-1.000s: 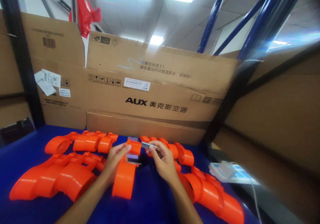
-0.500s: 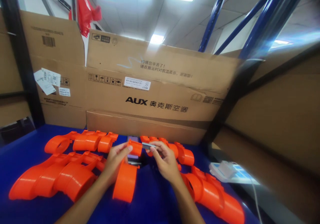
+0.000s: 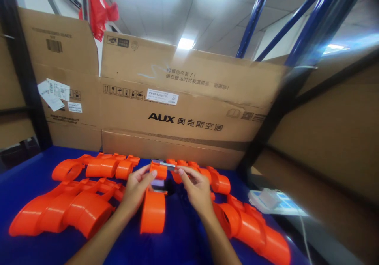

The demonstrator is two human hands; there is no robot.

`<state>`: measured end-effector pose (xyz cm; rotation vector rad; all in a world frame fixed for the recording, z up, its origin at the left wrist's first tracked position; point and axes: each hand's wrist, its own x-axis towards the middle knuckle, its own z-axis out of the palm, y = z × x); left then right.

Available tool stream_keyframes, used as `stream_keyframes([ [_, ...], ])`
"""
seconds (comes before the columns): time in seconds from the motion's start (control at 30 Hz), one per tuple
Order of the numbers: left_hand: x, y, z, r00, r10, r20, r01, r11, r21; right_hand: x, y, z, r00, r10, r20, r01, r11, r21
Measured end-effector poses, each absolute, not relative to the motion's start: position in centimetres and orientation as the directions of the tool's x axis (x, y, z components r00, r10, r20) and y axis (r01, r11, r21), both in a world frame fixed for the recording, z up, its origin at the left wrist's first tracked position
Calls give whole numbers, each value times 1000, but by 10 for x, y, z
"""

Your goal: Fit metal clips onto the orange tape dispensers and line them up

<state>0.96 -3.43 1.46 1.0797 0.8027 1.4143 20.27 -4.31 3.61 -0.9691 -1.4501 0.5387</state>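
My left hand [image 3: 136, 188] is closed on an orange plastic part, pinching its small curved upper piece [image 3: 159, 172] between thumb and fingers. A wider orange ring [image 3: 153, 214] hangs just below and seems to belong to the same part, but the join is partly hidden. Between thumb and fingertips, my right hand [image 3: 196, 186] grips a thin grey metal strip [image 3: 168, 165]. The strip lies along the upper edge of the orange piece and appears to touch it. Behind the hands, a dark-edged flat object [image 3: 158, 183] is mostly covered.
Orange parts stand in rows on the blue table [image 3: 38, 178], with a left group [image 3: 89, 209] and a right group [image 3: 254, 229]. A cardboard sheet [image 3: 183, 111] walls off the back. Dark rack posts [image 3: 266, 119] flank it. A white power strip [image 3: 275, 202] with a cable lies right.
The metal strip has moved up and left, from the orange piece's right side onto its upper edge. The lower ring has swung slightly right and turned more upright.
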Motion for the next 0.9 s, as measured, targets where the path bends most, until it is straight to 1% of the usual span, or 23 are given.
stream_keyframes([
  [0.13,9,-35,16,52,986,158,-364,-129,922,201,-45,37,89,808,582,235,551,-801],
  [0.27,9,-37,18,49,981,185,-364,-155,918,200,-44,36,54,786,616,234,590,-773],
  [0.47,15,-41,19,149,958,245,-415,-165,895,196,-43,34,-43,780,624,225,616,-755],
  [0.67,12,-39,22,155,972,175,-412,-97,906,202,-40,29,-96,799,594,276,595,-755],
  [0.73,9,-37,24,93,987,134,-439,-80,895,206,-33,27,-71,820,567,334,555,-762],
  [0.8,5,-34,26,1,997,79,-479,-69,875,210,-22,28,-26,849,528,437,485,-758],
  [0.83,3,-33,26,-28,998,52,-494,-59,868,211,-16,30,-24,865,500,518,439,-734],
  [0.87,1,-31,26,-42,999,29,-502,-46,864,212,-10,33,-48,890,453,621,382,-684],
  [0.9,0,-29,26,-44,999,11,-503,-32,863,212,-4,36,-115,919,377,726,337,-600],
])
